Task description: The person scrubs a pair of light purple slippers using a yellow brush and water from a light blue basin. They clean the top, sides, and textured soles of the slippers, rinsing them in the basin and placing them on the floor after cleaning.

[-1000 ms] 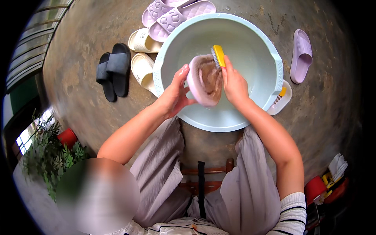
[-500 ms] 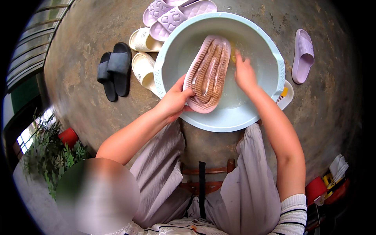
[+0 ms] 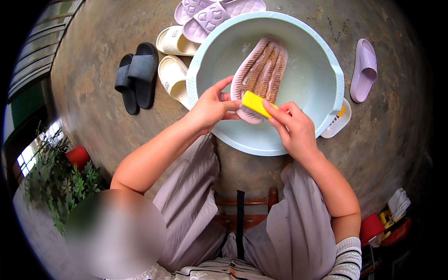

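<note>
A pink slipper point(image 3: 262, 70) is held sole up over a pale blue basin point(image 3: 261, 148), its ridged sole stained brown. My left hand point(image 3: 211, 108) grips the slipper's edge near its closer end, thumb on the sole. In my right hand point(image 3: 296, 127) is a yellow scrubbing brush point(image 3: 255, 103), bristles down against the near end of the sole. My fingers are closed on the brush's handle end. Shallow water lies in the basin beneath the slipper. The slipper's upper side is hidden.
Left of the basin are cream slippers point(image 3: 173, 77) and black slides point(image 3: 142, 74). Purple slippers point(image 3: 210, 18) lie beyond its far left rim. One purple slipper point(image 3: 363, 70) and a white slipper point(image 3: 339, 122) lie to the right. A leafy plant point(image 3: 51, 182) stands at left.
My right hand has come up out of the basin toward me, with the yellow brush now plainly in it and on the sole. The slipper has shifted slightly right and away.
</note>
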A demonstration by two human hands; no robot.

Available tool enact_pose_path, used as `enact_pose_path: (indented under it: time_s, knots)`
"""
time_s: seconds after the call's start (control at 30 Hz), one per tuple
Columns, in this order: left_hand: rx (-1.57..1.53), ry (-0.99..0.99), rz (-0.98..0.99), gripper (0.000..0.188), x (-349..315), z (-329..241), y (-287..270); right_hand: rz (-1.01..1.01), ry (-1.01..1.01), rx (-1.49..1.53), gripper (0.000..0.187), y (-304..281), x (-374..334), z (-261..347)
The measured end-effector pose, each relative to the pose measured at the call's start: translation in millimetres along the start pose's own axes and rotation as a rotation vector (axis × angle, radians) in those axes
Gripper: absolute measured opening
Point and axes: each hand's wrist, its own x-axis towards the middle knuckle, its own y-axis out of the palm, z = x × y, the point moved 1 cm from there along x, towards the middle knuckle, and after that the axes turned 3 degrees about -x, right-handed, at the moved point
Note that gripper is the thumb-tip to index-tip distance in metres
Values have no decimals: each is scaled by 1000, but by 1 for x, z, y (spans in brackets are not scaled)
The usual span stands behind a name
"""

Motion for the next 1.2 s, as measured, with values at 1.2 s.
enact_pose_path:
  time_s: [1.2]
  knots:
    - [36,87,-59,57,16,12,-5,-58,6,-178,38,24,45,-29]
